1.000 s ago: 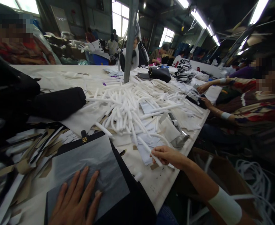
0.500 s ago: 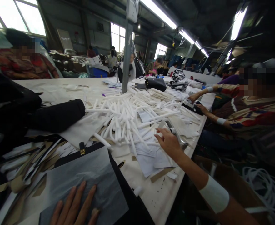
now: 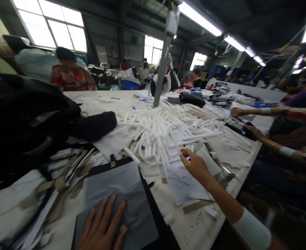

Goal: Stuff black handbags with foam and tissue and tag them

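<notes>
My left hand (image 3: 104, 222) lies flat, fingers spread, on a sheet of translucent tissue paper (image 3: 139, 194). Under the sheet is a flat black bag piece (image 3: 153, 211), with a black tab and gold clasp (image 3: 112, 161) at its far edge. My right hand (image 3: 194, 165), a pale band round its forearm, reaches over the table with fingers slightly curled and apart. Its fingertips are at the near side of a heap of white foam tubes (image 3: 153, 135); whether they touch one is unclear. White paper sheets (image 3: 179, 180) lie below it, and a metallic object (image 3: 223, 170) sits just beyond.
Black bags (image 3: 27, 121) pile up on the left, beside paper and cardboard strips (image 3: 61, 180). A metal post (image 3: 162, 69) rises from the table. At right, a co-worker's hands (image 3: 254, 132) handle a dark piece. Another person (image 3: 72, 74) sits across the table.
The view has swung left, so things appear farther right. My right hand's fingers have drawn closer together beside the foam tubes. My left hand stays flat on the tissue paper.
</notes>
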A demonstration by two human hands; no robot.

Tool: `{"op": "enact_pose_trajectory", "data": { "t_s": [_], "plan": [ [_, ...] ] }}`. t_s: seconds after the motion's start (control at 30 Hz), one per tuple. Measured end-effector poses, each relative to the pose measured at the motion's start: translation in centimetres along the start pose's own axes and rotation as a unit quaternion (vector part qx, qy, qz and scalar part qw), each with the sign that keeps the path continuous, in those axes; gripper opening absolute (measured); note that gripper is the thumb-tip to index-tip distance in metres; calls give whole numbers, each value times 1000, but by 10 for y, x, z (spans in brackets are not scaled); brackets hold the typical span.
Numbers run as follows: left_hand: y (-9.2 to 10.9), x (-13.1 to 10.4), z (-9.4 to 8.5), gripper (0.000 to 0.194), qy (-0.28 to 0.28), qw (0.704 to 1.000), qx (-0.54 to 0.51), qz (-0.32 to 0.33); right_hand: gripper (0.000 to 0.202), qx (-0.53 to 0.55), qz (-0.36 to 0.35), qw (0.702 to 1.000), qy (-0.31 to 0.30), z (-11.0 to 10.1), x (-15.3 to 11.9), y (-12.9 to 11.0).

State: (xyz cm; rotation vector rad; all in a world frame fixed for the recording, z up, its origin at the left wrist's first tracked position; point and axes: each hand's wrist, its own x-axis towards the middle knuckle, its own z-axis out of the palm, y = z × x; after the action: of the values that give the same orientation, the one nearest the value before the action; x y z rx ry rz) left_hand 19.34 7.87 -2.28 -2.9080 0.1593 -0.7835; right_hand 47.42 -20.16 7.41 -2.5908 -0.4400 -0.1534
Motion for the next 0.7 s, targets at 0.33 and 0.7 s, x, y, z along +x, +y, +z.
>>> {"op": "enact_pose_trajectory", "data": {
  "t_s": [0.33, 0.7],
  "plan": [
    [20, 22, -45, 54, -101, 988, -51, -107, 27, 142, -407, 886, -174, 15, -55, -121],
    [22, 22, -49, 59, -132, 975, -112, -140, 36, -25, -509, 843, -171, 58, -46, -135]
  ]
}}
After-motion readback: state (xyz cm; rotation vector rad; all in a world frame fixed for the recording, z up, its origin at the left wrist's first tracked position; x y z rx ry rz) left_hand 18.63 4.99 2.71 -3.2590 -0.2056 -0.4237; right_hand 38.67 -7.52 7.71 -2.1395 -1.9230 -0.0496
